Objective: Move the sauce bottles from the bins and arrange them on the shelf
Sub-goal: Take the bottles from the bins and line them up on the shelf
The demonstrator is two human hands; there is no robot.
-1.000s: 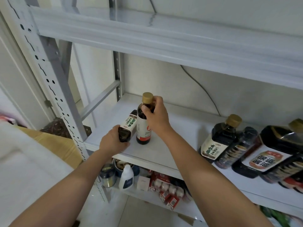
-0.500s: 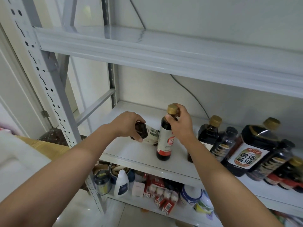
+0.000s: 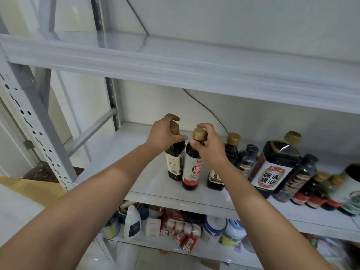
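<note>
Two dark sauce bottles with gold caps stand upright side by side on the white middle shelf (image 3: 155, 184). My left hand (image 3: 163, 136) grips the neck of the square bottle with a pale label (image 3: 174, 162). My right hand (image 3: 208, 145) pinches the neck of the round bottle with a red and white label (image 3: 191, 172), just right of it. Further right stands a row of other dark sauce bottles (image 3: 232, 147), among them a large jug with an orange-rimmed label (image 3: 274, 164). No bins are in view.
The upper shelf board (image 3: 175, 61) hangs low over the bottles. A perforated grey upright (image 3: 35, 129) stands at the left. The lower shelf holds a white bottle (image 3: 132, 223), red packets (image 3: 181, 230) and jars. A cable (image 3: 204, 108) runs down the back wall.
My left hand has swung its bottle from lying tilted to upright and set it beside the red-labelled bottle. Both bottles now stand close to the row on the right.
</note>
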